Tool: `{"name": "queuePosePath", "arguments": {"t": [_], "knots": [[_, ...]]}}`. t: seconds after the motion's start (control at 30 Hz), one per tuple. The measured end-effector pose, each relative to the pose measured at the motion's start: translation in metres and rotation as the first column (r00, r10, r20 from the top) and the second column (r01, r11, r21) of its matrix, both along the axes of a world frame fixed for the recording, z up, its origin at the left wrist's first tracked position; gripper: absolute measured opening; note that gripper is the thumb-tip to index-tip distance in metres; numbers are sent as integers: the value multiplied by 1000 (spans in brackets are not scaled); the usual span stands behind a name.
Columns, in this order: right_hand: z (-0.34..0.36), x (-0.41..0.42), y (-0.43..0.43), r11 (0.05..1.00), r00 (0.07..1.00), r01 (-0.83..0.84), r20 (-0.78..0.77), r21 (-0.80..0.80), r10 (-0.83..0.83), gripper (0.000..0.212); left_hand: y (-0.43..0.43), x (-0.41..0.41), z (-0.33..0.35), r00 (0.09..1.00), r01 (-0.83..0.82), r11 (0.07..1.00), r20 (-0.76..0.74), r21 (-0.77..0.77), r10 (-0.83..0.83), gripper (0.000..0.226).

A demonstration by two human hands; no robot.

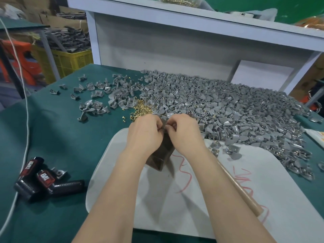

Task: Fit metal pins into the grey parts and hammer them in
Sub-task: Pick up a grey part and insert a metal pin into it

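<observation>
Where the left hand (143, 132) and right hand (185, 132) meet above a dark block (160, 156), their curled fingers pinch a grey part (164, 123); its visible strip runs away from the person.

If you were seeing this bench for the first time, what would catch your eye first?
A huge heap of grey parts covers the table's right side. At centre, the left hand and right hand pinch one part over a dark block, brass pins just beyond.

text: TAPER | on: red labels (30, 165) | of: two black tape dispensers (67, 185)
</observation>
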State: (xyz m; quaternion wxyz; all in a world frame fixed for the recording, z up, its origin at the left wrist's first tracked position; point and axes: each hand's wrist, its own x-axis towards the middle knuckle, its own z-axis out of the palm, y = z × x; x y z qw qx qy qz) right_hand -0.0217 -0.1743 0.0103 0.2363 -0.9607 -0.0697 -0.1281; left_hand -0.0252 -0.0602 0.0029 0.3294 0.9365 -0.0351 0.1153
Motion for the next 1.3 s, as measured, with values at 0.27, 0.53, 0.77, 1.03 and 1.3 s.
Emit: {"name": "queuePosePath", "arguments": {"t": [0.27,0.53,0.77,1.03,1.3], "knots": [[-3,-10,7,999,992,-3,130,-47,9,9,-1,-1,1,1000,-5,1000,1,10,5,7],[-1,-8,8,997,993,17,115,-75,-8,10,0,-1,1,1000,9,1000,13,13,-10,8],[6,2,7,991,1000,26,18,-133,-24,13,0,-1,1,999,16,999,45,34,-17,8],[9,3,7,997,997,41,-58,-72,-46,12,-1,-1,1,999,11,999,48,32,-12,8],[4,-7,-54,963,937,247,-225,-109,-266,35,-2,-3,2,1000,-10,1000,0,-17,10,7]]}}
